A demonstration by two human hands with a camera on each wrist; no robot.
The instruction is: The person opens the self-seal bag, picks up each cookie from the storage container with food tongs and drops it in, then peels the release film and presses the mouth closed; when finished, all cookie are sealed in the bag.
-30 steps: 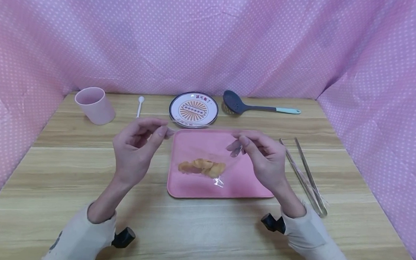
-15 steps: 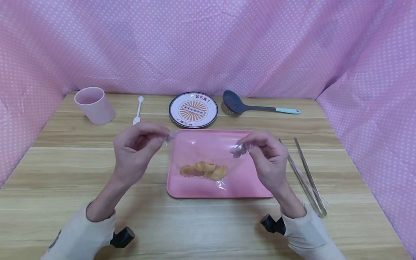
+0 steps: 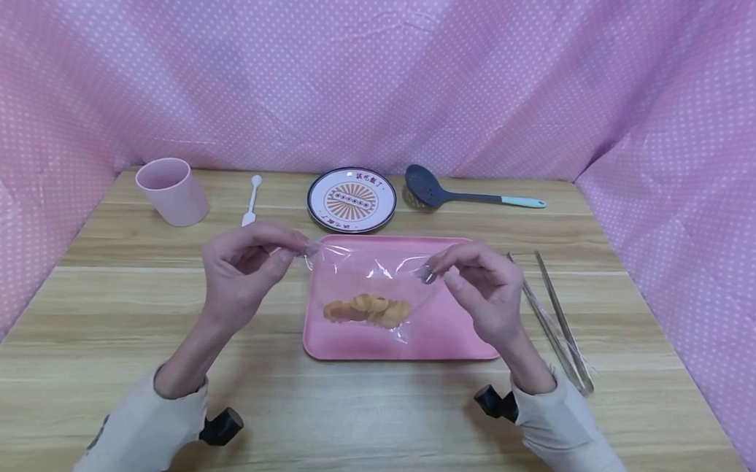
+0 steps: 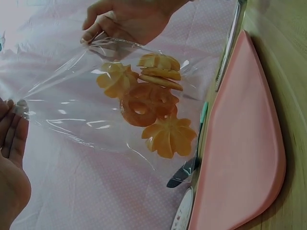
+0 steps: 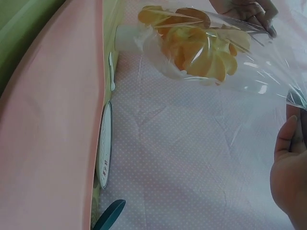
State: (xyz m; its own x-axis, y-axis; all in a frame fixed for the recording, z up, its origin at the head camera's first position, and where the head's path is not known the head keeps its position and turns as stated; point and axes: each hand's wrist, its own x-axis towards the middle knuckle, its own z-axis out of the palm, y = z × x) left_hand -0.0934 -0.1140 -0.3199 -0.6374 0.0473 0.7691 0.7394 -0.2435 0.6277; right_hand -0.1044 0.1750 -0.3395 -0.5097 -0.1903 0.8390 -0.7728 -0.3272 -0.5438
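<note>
A clear plastic bag (image 3: 376, 261) is stretched between both hands, above the pink tray (image 3: 463, 341). Several golden, flower-shaped cookies (image 4: 170, 136) lie together in the bottom of the bag. My left hand (image 3: 240, 274) pinches one upper corner between thumb and fingers. The opposite upper corner is pinched by my right hand (image 3: 489, 295). In the left wrist view the plastic gathers into creases at both grips. From the right wrist the cookies (image 5: 201, 52) overlap, partly behind glare on the plastic. Whether the bag's top edge is unsealed, I cannot tell.
Behind the tray lie a patterned plate (image 3: 352, 199) and a dark slotted spoon (image 3: 427, 187) with a mint handle end. A pink cup (image 3: 173, 192) and small white spoon (image 3: 252, 198) sit at left. Metal tongs (image 3: 563, 322) lie right of the tray.
Both hands keep their grips and have hardly moved. The left hand is slightly lower, so more of the white spoon shows. The upper part of the bag shows more glints.
</note>
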